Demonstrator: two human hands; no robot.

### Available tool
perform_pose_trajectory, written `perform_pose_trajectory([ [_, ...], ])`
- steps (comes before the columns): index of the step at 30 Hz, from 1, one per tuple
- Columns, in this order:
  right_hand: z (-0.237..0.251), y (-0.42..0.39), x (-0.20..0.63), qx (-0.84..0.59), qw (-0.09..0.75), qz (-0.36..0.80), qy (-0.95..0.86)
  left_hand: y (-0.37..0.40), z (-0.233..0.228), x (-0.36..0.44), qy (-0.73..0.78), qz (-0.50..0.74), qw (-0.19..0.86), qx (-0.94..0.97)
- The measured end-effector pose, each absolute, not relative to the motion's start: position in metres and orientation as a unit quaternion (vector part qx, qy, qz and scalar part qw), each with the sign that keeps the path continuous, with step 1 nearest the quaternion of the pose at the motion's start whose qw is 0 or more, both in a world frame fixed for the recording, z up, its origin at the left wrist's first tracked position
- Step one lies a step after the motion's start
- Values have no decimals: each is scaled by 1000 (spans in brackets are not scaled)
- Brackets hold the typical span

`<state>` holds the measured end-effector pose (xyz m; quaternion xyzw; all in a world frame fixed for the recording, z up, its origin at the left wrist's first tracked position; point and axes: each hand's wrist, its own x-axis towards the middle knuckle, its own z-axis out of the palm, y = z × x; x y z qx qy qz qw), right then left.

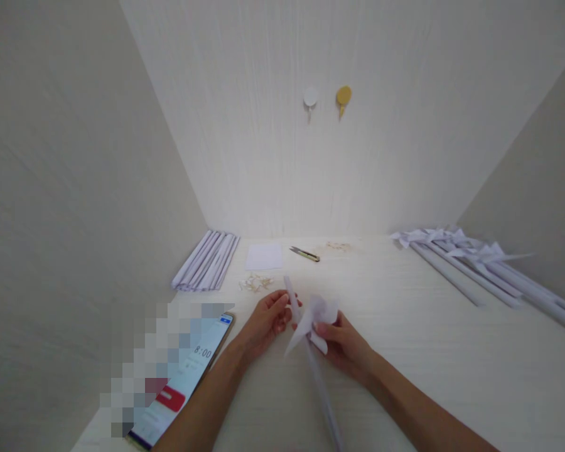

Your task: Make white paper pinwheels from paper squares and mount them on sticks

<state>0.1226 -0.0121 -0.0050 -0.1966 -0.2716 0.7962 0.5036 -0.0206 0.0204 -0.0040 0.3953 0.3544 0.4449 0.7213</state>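
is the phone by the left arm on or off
On. The phone lies flat on the table beside the left hand, its screen lit, reading 8:00 above a red button.

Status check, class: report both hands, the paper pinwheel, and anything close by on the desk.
Left hand grips stick top. Right hand pinches pinwheel blades. Phone beside left forearm, clear.

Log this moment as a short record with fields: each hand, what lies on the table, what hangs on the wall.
left hand: grips top of white paper stick
right hand: holds folded paper pinwheel head
table left: rolled sticks, phone showing 8:00
table middle: paper square, snips, small pins
table right: finished pinwheels
wall: white hook, yellow hook
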Motion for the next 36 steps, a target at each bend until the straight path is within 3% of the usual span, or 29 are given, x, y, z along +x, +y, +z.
perform_pose_trajectory([
  [6, -8, -17, 116, -203, 437, 813, -328, 22, -4, -20, 381, 483, 696, 370],
  [14, -6, -3, 127, -203, 540, 806, -135, 19, -3, -19, 333, 425, 748, 386],
  [19, -8, 3, 132, -200, 538, 818, -36, 13, 4, -15, 325, 384, 768, 397],
  [29, -14, 2, 131, -186, 471, 858, -90, 8, 0, -13, 309, 353, 783, 410],
  [36, -17, 3, 133, -202, 476, 850, -100, 7, 2, -14, 307, 351, 786, 406],
])
